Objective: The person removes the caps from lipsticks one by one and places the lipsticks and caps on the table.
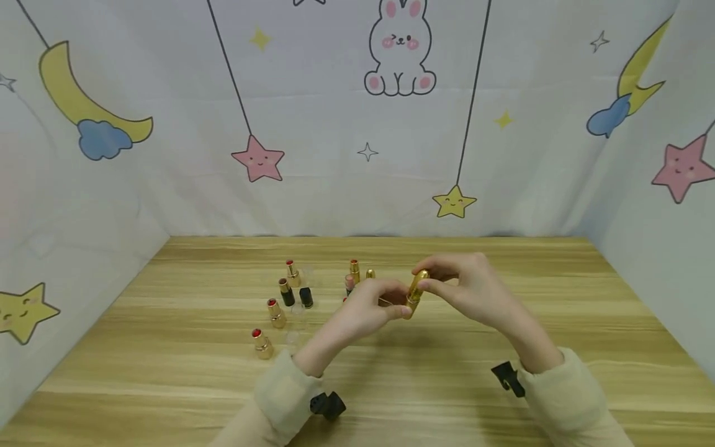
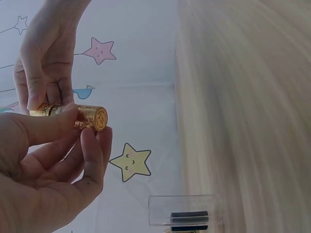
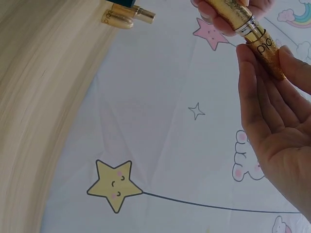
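Note:
Both hands meet on one gold lipstick (image 1: 416, 292), held tilted above the table. My left hand (image 1: 365, 308) grips the textured base (image 2: 95, 118) between thumb and fingers. With thumb and fingertips my right hand (image 1: 475, 290) pinches the rounded gold cap (image 3: 267, 53), which carries dark lettering. A shiny inner collar (image 3: 253, 34) shows between cap and base, so the two are partly apart. Any lipstick bullet is hidden inside the cap. Just behind the left hand stand another gold lipstick (image 1: 354, 269) and a separate gold cap (image 3: 116, 19).
On the left of the wooden table (image 1: 167, 372) stand several uncapped lipsticks, among them a red one (image 1: 261, 343) and a black-based one (image 1: 286, 292). A black cap (image 1: 306, 297) and clear caps lie beside them. A patterned white curtain (image 1: 335, 205) encloses the table's back and sides.

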`<action>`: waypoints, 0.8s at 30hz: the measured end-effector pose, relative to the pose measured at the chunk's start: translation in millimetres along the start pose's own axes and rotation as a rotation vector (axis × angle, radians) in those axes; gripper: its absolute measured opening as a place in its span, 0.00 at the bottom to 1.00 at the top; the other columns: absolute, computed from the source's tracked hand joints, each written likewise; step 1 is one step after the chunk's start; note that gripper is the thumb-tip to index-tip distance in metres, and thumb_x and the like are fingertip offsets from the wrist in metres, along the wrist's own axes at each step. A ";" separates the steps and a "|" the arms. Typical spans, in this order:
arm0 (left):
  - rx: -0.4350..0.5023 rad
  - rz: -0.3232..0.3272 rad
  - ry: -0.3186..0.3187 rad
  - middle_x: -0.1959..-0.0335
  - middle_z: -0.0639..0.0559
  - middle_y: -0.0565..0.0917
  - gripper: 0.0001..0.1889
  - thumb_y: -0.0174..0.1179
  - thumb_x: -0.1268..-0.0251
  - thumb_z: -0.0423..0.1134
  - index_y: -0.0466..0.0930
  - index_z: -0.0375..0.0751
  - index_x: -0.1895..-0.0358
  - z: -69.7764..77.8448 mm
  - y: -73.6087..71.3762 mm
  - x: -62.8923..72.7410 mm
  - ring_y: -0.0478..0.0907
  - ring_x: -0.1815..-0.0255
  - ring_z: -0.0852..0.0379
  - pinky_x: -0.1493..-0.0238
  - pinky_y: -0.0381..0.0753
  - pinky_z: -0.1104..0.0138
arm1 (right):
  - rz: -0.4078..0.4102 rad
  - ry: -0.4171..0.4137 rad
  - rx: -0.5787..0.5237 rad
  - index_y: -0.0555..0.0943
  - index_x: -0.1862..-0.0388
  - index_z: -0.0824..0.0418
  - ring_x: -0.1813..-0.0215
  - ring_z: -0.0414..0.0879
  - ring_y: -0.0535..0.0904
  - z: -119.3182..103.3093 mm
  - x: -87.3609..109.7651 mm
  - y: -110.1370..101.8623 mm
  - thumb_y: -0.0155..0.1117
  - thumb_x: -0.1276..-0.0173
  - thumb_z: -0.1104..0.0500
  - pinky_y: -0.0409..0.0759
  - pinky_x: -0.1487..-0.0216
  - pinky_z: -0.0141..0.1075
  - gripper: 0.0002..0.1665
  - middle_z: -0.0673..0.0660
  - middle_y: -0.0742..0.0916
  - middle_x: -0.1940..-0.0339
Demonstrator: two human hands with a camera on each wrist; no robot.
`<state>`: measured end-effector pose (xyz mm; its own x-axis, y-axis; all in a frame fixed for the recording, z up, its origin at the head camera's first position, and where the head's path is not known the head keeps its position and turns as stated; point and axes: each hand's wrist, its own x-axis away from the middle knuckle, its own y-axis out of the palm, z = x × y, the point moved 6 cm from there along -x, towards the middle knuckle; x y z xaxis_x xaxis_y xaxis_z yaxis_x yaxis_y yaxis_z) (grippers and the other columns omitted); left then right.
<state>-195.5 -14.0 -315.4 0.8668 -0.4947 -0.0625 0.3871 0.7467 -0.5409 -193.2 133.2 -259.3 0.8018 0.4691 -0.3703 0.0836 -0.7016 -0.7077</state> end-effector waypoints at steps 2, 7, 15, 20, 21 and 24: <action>0.009 -0.013 0.004 0.56 0.51 0.86 0.12 0.61 0.35 0.39 0.83 0.45 0.50 0.5 -2.2 3.3 0.81 0.53 0.57 0.49 0.80 0.65 | -0.004 -0.014 0.007 0.85 0.58 0.55 0.63 0.37 0.85 -2.8 0.6 1.4 0.68 0.38 0.61 0.82 0.58 0.33 0.09 0.47 0.90 0.66; 0.015 -0.031 0.011 0.58 0.50 0.86 0.11 0.64 0.37 0.40 0.83 0.44 0.52 1.7 -7.4 9.7 0.82 0.56 0.59 0.52 0.80 0.67 | -0.004 -0.053 0.023 0.85 0.58 0.55 0.63 0.35 0.85 -10.0 2.1 3.1 0.68 0.38 0.60 0.82 0.59 0.32 0.09 0.45 0.89 0.66; -0.037 -0.015 0.028 0.63 0.49 0.86 0.09 0.67 0.42 0.36 0.85 0.42 0.58 -5.8 -21.0 23.5 0.80 0.62 0.63 0.57 0.81 0.69 | -0.004 -0.129 -0.013 0.85 0.56 0.55 0.63 0.34 0.84 -22.0 2.4 7.1 0.69 0.39 0.60 0.83 0.58 0.32 0.11 0.45 0.89 0.65; -0.102 -0.015 0.001 0.66 0.52 0.85 0.09 0.68 0.43 0.36 0.85 0.43 0.58 -13.2 -31.0 34.2 0.78 0.64 0.64 0.59 0.79 0.69 | -0.041 -0.129 -0.024 0.85 0.56 0.52 0.64 0.33 0.84 -24.7 2.8 13.3 0.69 0.39 0.59 0.82 0.58 0.32 0.11 0.43 0.89 0.67; -0.109 -0.022 -0.009 0.66 0.53 0.85 0.09 0.68 0.43 0.35 0.85 0.43 0.59 -15.1 -32.3 36.0 0.78 0.65 0.64 0.59 0.78 0.70 | -0.047 -0.124 -0.024 0.85 0.57 0.52 0.64 0.33 0.84 -24.5 2.9 14.8 0.69 0.39 0.59 0.82 0.58 0.32 0.11 0.42 0.89 0.67; -0.121 -0.043 -0.023 0.67 0.53 0.84 0.08 0.68 0.44 0.34 0.84 0.42 0.60 -19.8 -36.0 41.6 0.78 0.65 0.64 0.61 0.78 0.71 | -0.070 -0.118 -0.025 0.84 0.57 0.51 0.64 0.32 0.84 -23.2 2.9 20.1 0.68 0.38 0.58 0.81 0.59 0.32 0.10 0.41 0.89 0.68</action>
<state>-179.6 -70.2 -315.1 0.8575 -0.5142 -0.0188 0.3846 0.6649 -0.6403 -175.4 108.1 -260.6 0.7182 0.5763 -0.3899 0.1527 -0.6773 -0.7197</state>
